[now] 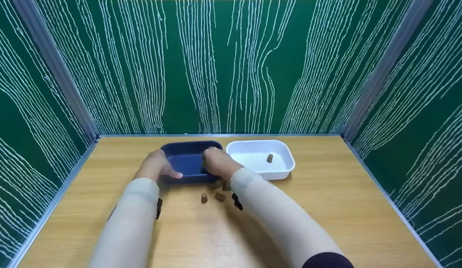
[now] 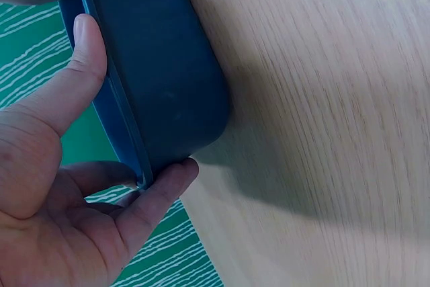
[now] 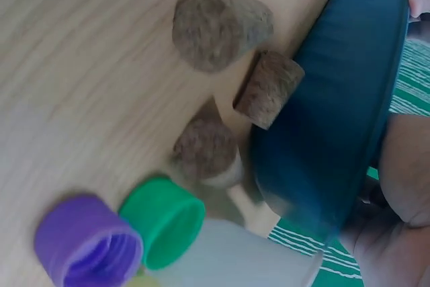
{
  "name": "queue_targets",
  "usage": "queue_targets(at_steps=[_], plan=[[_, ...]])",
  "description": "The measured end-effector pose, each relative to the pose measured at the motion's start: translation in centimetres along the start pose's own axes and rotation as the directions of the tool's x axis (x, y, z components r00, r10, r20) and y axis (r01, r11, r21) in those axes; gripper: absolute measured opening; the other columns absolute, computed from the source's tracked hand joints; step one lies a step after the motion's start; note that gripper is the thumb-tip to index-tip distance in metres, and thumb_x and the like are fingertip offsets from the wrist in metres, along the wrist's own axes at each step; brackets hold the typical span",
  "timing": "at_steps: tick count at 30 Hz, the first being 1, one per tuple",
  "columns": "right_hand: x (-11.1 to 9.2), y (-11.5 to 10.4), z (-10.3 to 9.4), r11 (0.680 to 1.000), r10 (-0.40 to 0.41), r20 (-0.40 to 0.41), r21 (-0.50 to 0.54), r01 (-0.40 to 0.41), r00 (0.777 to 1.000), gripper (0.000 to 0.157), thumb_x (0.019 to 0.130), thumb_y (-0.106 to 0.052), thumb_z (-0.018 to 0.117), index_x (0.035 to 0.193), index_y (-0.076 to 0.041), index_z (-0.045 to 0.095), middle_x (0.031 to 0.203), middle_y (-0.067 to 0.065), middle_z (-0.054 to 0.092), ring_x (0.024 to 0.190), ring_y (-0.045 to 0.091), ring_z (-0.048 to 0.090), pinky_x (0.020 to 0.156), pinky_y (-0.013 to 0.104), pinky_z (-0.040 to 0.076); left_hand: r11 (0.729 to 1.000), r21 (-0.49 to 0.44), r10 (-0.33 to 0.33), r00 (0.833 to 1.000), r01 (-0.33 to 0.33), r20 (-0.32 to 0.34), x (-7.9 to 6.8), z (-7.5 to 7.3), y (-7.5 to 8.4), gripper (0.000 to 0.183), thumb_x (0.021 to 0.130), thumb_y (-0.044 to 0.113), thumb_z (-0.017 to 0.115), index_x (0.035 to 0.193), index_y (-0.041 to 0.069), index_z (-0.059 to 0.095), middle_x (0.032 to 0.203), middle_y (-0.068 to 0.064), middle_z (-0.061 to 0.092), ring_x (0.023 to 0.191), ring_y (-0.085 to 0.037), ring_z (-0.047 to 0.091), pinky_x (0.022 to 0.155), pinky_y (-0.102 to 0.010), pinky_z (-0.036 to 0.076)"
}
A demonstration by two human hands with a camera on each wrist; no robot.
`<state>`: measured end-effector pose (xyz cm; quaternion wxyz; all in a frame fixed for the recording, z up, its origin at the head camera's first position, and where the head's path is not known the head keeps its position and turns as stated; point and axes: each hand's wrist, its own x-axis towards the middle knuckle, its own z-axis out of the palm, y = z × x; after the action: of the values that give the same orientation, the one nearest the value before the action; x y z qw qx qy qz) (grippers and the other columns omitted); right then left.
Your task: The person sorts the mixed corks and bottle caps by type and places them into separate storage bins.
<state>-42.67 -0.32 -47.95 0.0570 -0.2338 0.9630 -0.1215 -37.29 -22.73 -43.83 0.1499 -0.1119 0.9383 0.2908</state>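
Observation:
The dark blue tray stands on the table, with my left hand gripping its left end. In the left wrist view the thumb lies along the tray's rim and the other fingers wrap around the corner. My right hand reaches over the tray's right end, its fingers bent down into it. The tray wall hides those fingertips in the right wrist view, so I cannot tell what they hold. Several brown corks, one tapered cork and a smaller cork among them, lie by the tray's near side.
To the right is a white tray with one cork inside. A purple bottle cap and a green bottle cap lie close to the trays, hidden by my right arm in the head view. Green patterned walls enclose the table.

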Motion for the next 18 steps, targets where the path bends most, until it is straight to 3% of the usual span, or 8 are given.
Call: queue_targets(at_steps=[12,18], plan=[[1.1,0.1,0.9,0.999,-0.022,-0.012,-0.033,0.021,1.000,0.015,0.111,-0.015,0.069,0.100,-0.008,0.077,0.096,0.008,0.078,0.077,0.020,0.064,0.071,0.036,0.057,1.000,-0.022,-0.020,1.000,0.020,0.014,-0.9,-0.4,0.6,0.120,0.081,0.039,0.106,0.166,-0.013,0.039,0.167,-0.033,0.052,0.150,-0.047,0.055,0.137,-0.060,0.042],[1.4,0.0,0.9,0.997,-0.033,-0.009,-0.073,0.032,0.999,0.011,0.109,-0.012,0.072,0.100,-0.007,0.077,0.097,0.009,0.079,0.078,0.021,0.063,0.072,0.036,0.055,1.000,-0.015,-0.023,1.000,0.023,0.015,-1.1,-0.6,0.8,0.123,0.082,0.039,0.106,0.169,-0.013,0.035,0.171,-0.035,0.047,0.157,-0.048,0.050,0.138,-0.059,0.039]])
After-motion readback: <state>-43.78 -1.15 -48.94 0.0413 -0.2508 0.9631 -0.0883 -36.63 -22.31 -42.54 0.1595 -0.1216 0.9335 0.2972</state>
